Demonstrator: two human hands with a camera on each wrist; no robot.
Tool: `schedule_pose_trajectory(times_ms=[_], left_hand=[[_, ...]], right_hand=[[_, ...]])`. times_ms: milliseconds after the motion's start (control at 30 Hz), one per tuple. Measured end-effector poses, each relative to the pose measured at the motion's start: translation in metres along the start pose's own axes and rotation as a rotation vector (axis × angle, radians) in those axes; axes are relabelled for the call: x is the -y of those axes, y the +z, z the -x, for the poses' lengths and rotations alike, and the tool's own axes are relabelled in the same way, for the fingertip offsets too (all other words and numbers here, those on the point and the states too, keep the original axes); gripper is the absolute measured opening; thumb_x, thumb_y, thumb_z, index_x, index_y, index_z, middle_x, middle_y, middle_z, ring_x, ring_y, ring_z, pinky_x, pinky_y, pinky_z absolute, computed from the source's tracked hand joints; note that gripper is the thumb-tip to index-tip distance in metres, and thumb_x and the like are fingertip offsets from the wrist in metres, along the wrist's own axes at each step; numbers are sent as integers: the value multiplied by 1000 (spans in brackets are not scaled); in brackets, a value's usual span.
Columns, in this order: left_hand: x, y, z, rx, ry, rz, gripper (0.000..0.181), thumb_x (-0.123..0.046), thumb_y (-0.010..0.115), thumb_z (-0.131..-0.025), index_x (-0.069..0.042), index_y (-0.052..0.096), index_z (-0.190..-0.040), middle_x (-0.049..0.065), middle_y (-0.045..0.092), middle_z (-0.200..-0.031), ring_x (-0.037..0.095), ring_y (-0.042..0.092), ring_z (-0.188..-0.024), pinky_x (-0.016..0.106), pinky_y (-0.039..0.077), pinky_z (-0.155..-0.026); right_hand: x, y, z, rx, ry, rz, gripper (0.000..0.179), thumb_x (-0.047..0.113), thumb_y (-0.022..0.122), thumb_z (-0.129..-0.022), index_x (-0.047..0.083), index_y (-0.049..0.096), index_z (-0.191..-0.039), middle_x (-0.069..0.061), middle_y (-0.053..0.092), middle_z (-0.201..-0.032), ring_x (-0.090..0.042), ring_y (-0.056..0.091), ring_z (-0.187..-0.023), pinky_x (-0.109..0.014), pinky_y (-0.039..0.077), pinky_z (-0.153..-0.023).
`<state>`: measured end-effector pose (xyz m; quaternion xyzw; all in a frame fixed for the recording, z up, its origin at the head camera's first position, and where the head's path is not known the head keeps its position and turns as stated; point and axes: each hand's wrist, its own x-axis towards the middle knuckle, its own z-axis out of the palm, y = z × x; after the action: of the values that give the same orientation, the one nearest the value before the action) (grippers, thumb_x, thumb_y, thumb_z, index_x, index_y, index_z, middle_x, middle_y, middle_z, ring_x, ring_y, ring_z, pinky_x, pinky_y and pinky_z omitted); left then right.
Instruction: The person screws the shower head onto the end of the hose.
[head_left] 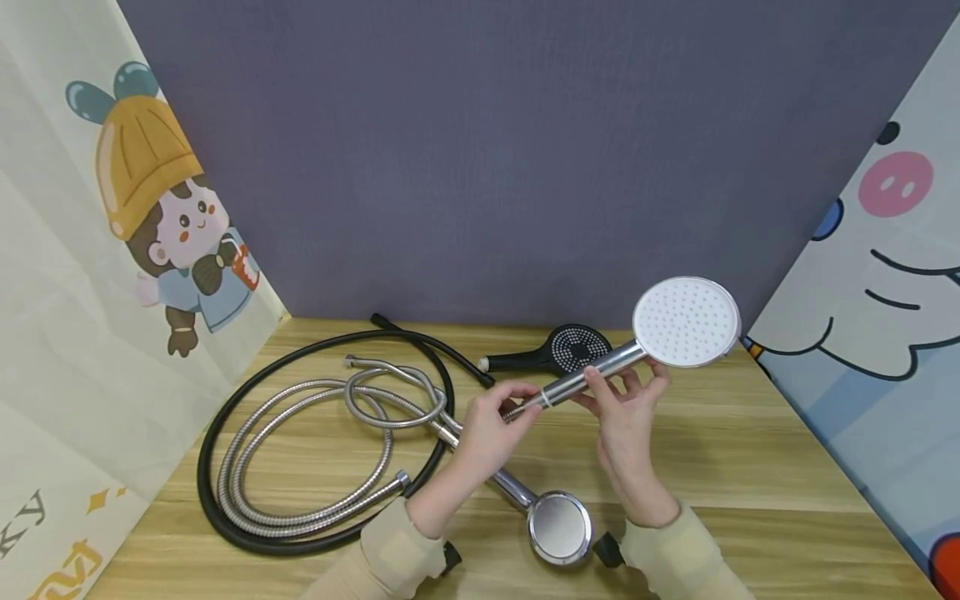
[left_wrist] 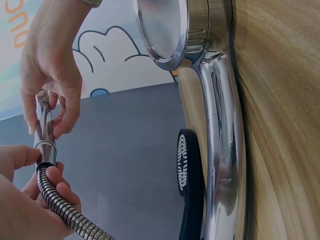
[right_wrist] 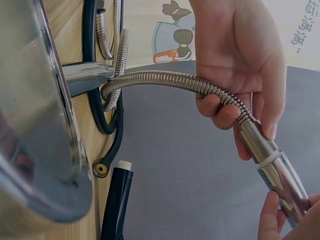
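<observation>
My right hand [head_left: 628,417] holds a chrome shower head [head_left: 686,322] by its handle, raised and tilted, with its large white nozzle face up to the right. My left hand [head_left: 487,429] grips the end fitting of a ribbed metal shower hose [left_wrist: 70,212], thumb and fingers around it. That fitting [right_wrist: 256,141] is lined up with the handle's lower end, and a pale ring [right_wrist: 270,159] shows at the joint. From my left hand the hose [right_wrist: 165,78] curves back toward the table. The fingertips of my right hand [right_wrist: 295,220] hold the handle just beyond the ring.
A second chrome shower head [head_left: 559,528] lies on the wooden table [head_left: 750,467] below my hands. Behind them lies a black shower head [head_left: 577,348]. Coiled metal hose [head_left: 247,450] and a black hose [head_left: 206,467] lie at left. A grey panel [head_left: 480,167] stands behind the table.
</observation>
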<state>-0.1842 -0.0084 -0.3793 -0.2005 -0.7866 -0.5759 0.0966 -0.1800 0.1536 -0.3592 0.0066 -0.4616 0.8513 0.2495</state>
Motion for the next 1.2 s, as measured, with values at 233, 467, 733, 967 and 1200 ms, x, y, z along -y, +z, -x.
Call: schedule_pose_trajectory(times_ms=[233,467,733,967,1200], left_hand=[[1,1,0,-25,8,11,22,-11,73,-81,-12,67,-102,0,69,-95,6,54,-59,22,49,-49],[1,1,1,-49,23,36,23,-9,75,-79,-12,68,-100,0,68,-95,8,57,-63,22,52,-54],[1,0,0,-26,-12,59,25,-16,76,-80,-10,66,-102,3,68,-93,9,60,-66,23,52,-55],[-1,-2,0,-12,13,17,17,-9,67,-84,-8,66,-101,4,68,-86,9,56,-65,23,51,-56],[-1,-2,-1,-3,17,-27,22,-5,69,-82,-6,67,-104,4,66,-80,8,56,-65,20,50,-56]], right_hand=[[-1,0,0,-4,0,-6,73,-12,63,-82,19,19,-131,-14,47,-108,-19,64,-80,-39,57,-66],[-1,0,-1,-8,-4,-5,72,-12,63,-82,19,19,-131,-11,49,-106,-19,64,-79,-39,58,-66],[0,-1,-2,-14,-1,-31,72,-13,62,-82,19,20,-130,-13,48,-108,-21,65,-79,-39,58,-66],[0,-2,-3,-19,-6,-24,71,-12,63,-82,20,20,-129,-11,49,-106,-22,66,-81,-39,58,-65],[1,-2,-3,-15,-6,-30,70,-13,62,-82,19,20,-128,-12,49,-106,-21,66,-80,-38,58,-65]])
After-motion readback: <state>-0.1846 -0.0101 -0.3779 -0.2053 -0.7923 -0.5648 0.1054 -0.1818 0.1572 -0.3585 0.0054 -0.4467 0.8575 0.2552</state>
